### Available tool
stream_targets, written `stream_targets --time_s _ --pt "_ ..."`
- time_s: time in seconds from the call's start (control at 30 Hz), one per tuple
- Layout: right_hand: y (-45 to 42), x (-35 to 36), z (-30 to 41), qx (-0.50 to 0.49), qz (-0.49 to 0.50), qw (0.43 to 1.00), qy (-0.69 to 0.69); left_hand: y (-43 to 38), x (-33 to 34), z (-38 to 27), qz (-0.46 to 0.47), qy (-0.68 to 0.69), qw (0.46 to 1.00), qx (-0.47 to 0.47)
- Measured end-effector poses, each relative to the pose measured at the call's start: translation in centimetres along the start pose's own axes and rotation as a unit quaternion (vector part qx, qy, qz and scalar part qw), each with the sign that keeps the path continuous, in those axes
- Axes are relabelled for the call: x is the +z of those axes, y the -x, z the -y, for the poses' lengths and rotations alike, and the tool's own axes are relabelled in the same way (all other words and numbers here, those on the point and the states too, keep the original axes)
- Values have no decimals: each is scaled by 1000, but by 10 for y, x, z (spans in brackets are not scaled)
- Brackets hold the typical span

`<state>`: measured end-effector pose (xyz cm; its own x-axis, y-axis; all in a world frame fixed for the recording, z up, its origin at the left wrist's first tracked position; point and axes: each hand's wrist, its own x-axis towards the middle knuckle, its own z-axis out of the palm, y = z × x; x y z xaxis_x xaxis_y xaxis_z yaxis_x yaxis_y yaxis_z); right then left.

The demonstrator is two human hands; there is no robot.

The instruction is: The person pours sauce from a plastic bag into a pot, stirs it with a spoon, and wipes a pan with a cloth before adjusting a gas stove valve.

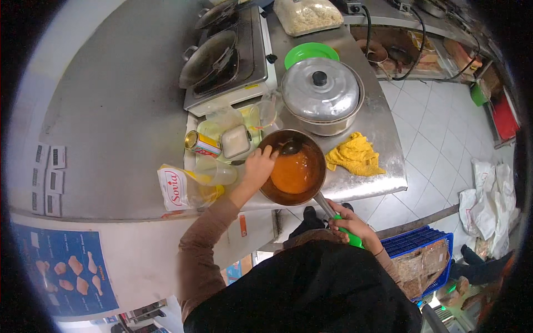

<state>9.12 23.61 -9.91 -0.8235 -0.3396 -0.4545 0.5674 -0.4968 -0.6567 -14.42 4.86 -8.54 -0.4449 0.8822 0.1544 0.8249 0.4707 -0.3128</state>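
A deep frying pan (320,166) holding orange-red sauce (293,172) is at the counter's front edge. My right hand (352,224) grips its long handle by the green grip (354,239), close to my body. Over the pan's left rim, my left hand (260,166) has its fingers closed around a dark ladle (290,146). The ladle's bowl rests in the sauce on the far side, and the hand covers much of its handle. Just right of the pan lies a crumpled yellow cloth (356,156). A lidded metal pot (325,91) stands behind it.
Left of the pan are a tin can (202,143), a square container of white contents (235,141), a clear plastic cup (216,170) and a Sovia pouch (179,189). Farther back are a gas stove (254,54) with woks and a green plate (310,52). A blue crate (443,254) sits low right.
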Motion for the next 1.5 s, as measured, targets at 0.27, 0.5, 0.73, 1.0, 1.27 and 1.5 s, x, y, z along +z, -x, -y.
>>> stream_targets --time_s 0.27,0.5,0.73,1.0,1.27,1.5 --pt "-1 7 6 10 2 998 -61 36 -22 -18 220 42 967 -118" --pt "-1 10 12 7 14 999 -33 20 -48 -55 329 225 901 -170" --pt "2 5 13 15 -2 1000 -23 -1 22 -56 168 437 838 -282" --pt "2 4 10 -7 -3 1000 -1 -5 -13 -30 92 278 886 -359" --pt "4 -10 7 -2 15 998 -64 27 -41 -37 84 214 917 -327" --pt "5 -11 12 2 23 998 -56 29 -52 -57 154 43 947 -278"
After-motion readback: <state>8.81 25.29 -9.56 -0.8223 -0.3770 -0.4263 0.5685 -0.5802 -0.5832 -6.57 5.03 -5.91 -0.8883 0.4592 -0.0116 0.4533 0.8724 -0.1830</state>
